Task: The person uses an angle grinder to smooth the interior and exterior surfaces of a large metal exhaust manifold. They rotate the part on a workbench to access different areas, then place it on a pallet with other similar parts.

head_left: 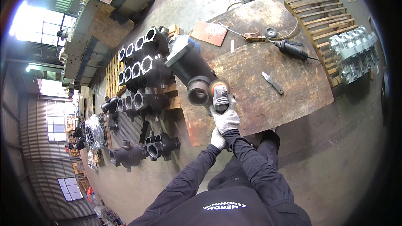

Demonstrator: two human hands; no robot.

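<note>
Both my hands wear pale grey work gloves. My right hand (226, 118) is wrapped round the front of an angle grinder (220, 98). Below it, my left hand (217, 139) is closed at the grinder's rear body; its fingers are partly hidden. The grinder's round disc, glowing orange at its rim, is close against the side of a big dark metal pipe fitting (190, 63). That fitting lies on its side on a stained, worn tabletop (251, 69), its flanged end at the far left and a round threaded-looking port facing me.
On the tabletop lie a second black power tool (292, 50) with its cord, a loose disc (271, 32), a knife-like tool (272, 83) and a cardboard piece (209, 33). Rows of dark fittings (144, 67) stand left. A pallet (320, 14) with silvery castings (354, 52) is right.
</note>
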